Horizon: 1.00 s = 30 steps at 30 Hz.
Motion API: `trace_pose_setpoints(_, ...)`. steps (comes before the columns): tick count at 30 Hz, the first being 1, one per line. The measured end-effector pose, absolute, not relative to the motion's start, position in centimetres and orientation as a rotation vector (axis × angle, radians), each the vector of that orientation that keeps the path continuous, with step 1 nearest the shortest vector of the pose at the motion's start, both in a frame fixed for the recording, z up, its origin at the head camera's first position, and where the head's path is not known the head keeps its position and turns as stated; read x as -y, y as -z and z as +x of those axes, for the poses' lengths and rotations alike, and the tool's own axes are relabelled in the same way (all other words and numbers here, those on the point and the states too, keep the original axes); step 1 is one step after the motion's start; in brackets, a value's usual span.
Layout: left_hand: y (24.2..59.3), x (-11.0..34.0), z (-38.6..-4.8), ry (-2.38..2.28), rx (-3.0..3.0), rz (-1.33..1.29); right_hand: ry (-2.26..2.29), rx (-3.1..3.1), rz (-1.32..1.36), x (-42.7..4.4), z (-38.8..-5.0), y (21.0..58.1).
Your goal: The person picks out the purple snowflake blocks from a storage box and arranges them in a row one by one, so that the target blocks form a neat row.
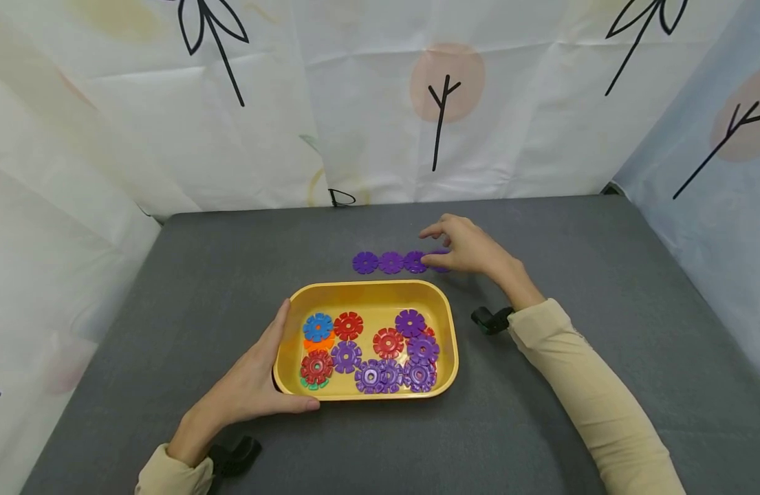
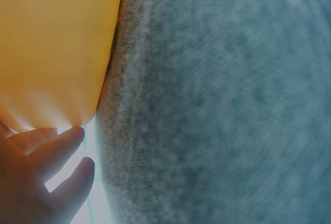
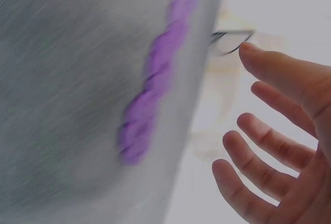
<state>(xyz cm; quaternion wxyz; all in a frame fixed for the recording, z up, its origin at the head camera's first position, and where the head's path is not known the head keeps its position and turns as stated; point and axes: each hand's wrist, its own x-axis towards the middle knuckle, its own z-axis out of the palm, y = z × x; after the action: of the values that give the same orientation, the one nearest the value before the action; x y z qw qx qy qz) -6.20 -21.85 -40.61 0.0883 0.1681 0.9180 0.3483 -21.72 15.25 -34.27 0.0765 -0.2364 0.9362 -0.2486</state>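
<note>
My left hand (image 1: 250,381) holds the yellow tray (image 1: 450,344) by its left end, thumb along the front side and fingers at the left side. In the left wrist view, fingertips meet the wall of the yellow tray (image 2: 57,43). Beyond the tray, several purple flower-shaped plastic discs (image 1: 391,262) lie in a row on the table. Over the row's right end hovers my right hand (image 1: 469,247), fingers spread, partly covering the last disc. The right wrist view shows this hand (image 3: 289,146) holding nothing, with the purple row (image 3: 155,69) blurred beside it.
Inside the tray lie more flower discs: several purple ones (image 1: 346,357), red ones (image 1: 349,326), a blue one (image 1: 318,327), and partly hidden orange and green ones. A grey cloth covers the table (image 1: 231,275). White printed fabric (image 1: 367,103) hangs behind and at the sides.
</note>
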Motion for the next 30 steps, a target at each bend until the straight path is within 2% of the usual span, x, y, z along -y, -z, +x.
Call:
trace_pose_setpoints(6,40.7,21.9,-6.3,-1.035,-2.739,0.516,0.809,-2.783,-0.924,-12.4,-20.0,31.8)
trace_pose_setpoints(14,40.6,21.8,-6.2,-1.029,-2.73,0.5,0.831,-2.693,-1.157,-8.7,-18.3,31.1)
trace_pose_setpoints(22,40.5,21.8,-6.2,-1.035,-2.72,0.502,0.838,-2.544,-1.267,-5.6,-17.3,31.6)
trace_pose_setpoints(30,40.5,21.9,-6.2,-1.026,-2.721,0.509,0.77,-2.355,-1.306,-3.1,-17.0,34.1)
